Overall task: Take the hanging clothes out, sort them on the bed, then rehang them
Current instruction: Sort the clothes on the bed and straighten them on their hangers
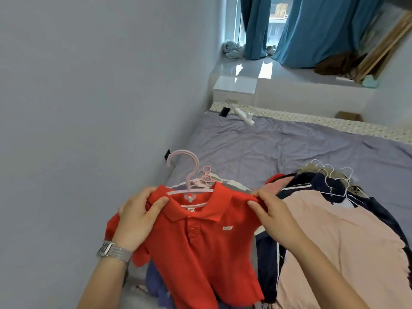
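Note:
A small red polo shirt (200, 248) hangs on a pink plastic hanger (189, 175) in front of me, above the bed. My left hand (138, 217) grips its left shoulder, thumb on top. My right hand (269, 210) pinches the right shoulder. Under the shirt lies a pile of small clothes on more pink hangers (206, 177). To the right a second pile has a pale pink garment (338, 248) on top of dark navy clothes (321, 186), with thin white wire hangers (330, 172).
The bed's lilac sheet (278, 148) stretches away toward a white bedside cabinet (234, 90) and a window ledge with blue curtains (312, 30). A white power strip (245, 115) and a dark phone (224, 111) lie at the bed's far edge. A grey wall (89, 108) runs along the left.

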Action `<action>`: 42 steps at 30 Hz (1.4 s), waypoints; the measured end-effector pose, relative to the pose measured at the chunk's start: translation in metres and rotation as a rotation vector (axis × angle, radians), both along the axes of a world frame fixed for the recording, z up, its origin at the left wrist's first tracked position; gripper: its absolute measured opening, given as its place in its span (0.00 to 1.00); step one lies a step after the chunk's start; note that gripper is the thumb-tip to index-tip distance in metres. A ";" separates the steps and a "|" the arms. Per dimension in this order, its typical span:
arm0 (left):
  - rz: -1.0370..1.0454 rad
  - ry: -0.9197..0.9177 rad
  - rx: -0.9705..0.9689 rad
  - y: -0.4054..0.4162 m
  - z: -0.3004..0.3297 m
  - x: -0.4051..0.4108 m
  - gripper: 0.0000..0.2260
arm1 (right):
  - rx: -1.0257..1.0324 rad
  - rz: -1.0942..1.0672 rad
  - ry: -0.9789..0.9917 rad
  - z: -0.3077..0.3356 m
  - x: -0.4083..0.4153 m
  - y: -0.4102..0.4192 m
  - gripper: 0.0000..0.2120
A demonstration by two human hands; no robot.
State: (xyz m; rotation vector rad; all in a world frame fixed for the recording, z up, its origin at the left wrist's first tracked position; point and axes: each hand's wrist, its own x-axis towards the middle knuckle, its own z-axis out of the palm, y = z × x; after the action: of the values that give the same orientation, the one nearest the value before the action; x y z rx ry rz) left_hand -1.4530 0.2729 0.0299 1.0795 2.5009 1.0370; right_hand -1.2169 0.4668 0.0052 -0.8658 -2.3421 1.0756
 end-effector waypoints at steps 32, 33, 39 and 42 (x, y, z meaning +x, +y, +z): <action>-0.801 -0.110 -0.735 0.244 -0.279 0.045 0.23 | -0.630 -0.105 -1.174 -0.223 0.146 0.091 0.19; -0.817 -0.103 -0.722 0.253 -0.274 0.058 0.21 | -0.632 -0.147 -1.166 -0.220 0.164 0.097 0.18; -0.867 -0.063 -0.626 0.324 -0.253 0.146 0.21 | -0.595 -0.336 -1.064 -0.217 0.256 0.168 0.17; -0.834 -0.097 -0.609 0.354 -0.255 0.202 0.22 | -0.583 -0.356 -0.989 -0.231 0.296 0.212 0.17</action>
State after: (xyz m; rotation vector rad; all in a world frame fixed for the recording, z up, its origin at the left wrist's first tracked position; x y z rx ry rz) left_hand -1.2508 0.6267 -0.2249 1.5531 1.7609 0.0790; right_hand -0.9213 0.6789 -0.2257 -2.3723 -2.3667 1.3820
